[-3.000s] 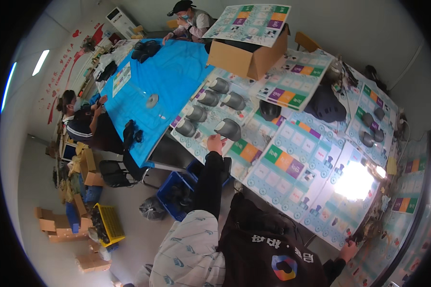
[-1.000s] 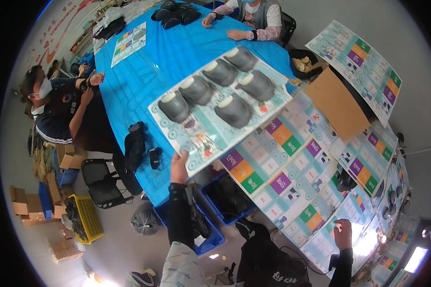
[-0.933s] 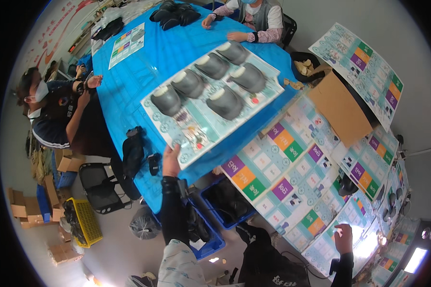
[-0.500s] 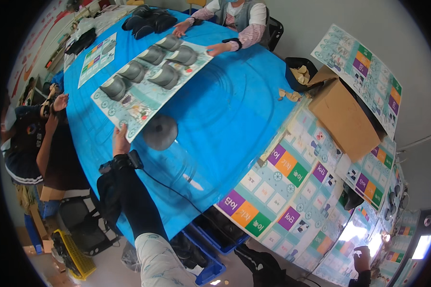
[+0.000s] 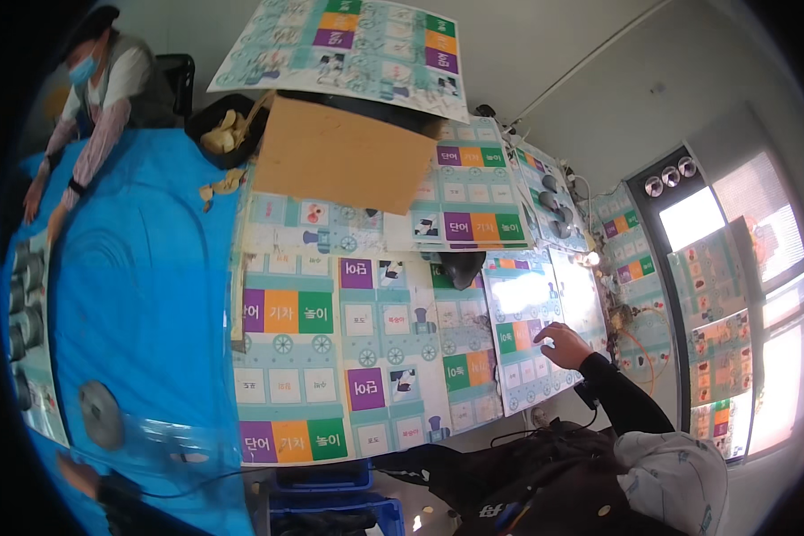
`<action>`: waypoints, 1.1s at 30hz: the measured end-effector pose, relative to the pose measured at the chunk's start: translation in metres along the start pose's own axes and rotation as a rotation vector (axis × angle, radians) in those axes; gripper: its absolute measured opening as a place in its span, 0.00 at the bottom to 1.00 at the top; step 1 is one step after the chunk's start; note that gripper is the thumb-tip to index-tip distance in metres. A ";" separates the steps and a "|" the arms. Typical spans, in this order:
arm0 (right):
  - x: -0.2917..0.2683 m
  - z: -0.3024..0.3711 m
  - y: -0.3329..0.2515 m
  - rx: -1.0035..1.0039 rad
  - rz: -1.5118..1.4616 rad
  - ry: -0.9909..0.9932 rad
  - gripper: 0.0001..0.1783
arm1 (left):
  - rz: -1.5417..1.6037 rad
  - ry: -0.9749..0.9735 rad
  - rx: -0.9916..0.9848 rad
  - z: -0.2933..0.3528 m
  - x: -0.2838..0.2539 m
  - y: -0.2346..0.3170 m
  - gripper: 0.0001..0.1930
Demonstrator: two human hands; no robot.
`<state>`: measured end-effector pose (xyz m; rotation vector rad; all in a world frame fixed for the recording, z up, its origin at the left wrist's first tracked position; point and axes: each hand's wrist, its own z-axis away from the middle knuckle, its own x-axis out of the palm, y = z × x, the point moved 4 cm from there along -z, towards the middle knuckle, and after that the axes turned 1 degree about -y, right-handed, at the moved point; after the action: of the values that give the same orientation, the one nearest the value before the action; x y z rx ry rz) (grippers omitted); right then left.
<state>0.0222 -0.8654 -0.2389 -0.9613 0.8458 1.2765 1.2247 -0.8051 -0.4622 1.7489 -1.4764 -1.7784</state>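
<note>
At the lower left my left hand [image 5: 79,474] is blurred, close to the near corner of a printed sheet [image 5: 40,357]. Whether its fingers touch the sheet cannot be made out. Several dark grey, rounded moulded pieces [image 5: 27,290] sit on this sheet. A flat grey disc [image 5: 101,414] lies on the blue cover between the sheet and my left hand. My right hand [image 5: 565,347] hovers at a glossy printed sheet [image 5: 527,375] on the right-hand table, fingers loosely curled and apart, with nothing in them.
A co-worker's hand [image 5: 55,223] is at the sheet's far end. The blue-covered table [image 5: 152,339] adjoins a table of colourful printed sheets [image 5: 375,322]. A cardboard box [image 5: 339,156] stands there, beside a black bin [image 5: 207,125] of beige scraps. Blue crates [image 5: 330,514] sit below.
My view has swung right, so the sheet of grey pieces now sits at the left edge. My left hand, which held its near corner, is now blurred near that corner.
</note>
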 end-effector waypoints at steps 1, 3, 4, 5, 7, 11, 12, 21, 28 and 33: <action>-0.008 0.007 0.003 0.114 -0.001 0.003 0.13 | 0.439 -0.067 -0.129 0.074 0.065 0.021 0.24; -0.024 0.038 0.043 0.240 -0.100 0.040 0.13 | 0.868 -0.416 -0.105 0.218 0.142 0.252 0.23; -0.023 0.041 0.057 0.228 -0.143 0.050 0.13 | 0.351 -0.568 0.282 0.276 0.140 0.325 0.18; -0.020 0.045 0.069 0.232 -0.169 0.053 0.14 | 0.678 -0.617 -0.040 0.348 0.154 0.402 0.15; -0.022 0.056 0.077 0.221 -0.235 0.080 0.13 | 0.972 -0.921 -0.240 0.461 0.210 0.465 0.14; -0.048 0.101 0.111 0.247 -0.353 0.141 0.12 | 0.652 -1.089 0.398 0.671 0.293 0.648 0.16; -0.055 0.120 0.133 0.270 -0.401 0.180 0.12 | 0.627 -1.045 0.559 0.711 0.302 0.694 0.18; -0.024 0.240 0.334 0.382 -0.787 0.282 0.09 | -0.342 -0.705 1.371 0.899 0.458 0.808 0.21; 0.013 0.313 0.481 0.472 -0.879 0.293 0.09 | -0.173 -0.585 1.022 0.877 0.425 0.869 0.09; 0.013 0.306 0.531 0.408 -0.947 0.289 0.10 | -0.126 -0.255 0.973 0.828 0.335 0.911 0.13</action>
<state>-0.5063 -0.5587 -0.1923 -1.0275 0.6844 0.1480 0.0171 -1.0856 -0.1617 2.0566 -2.7020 -1.4474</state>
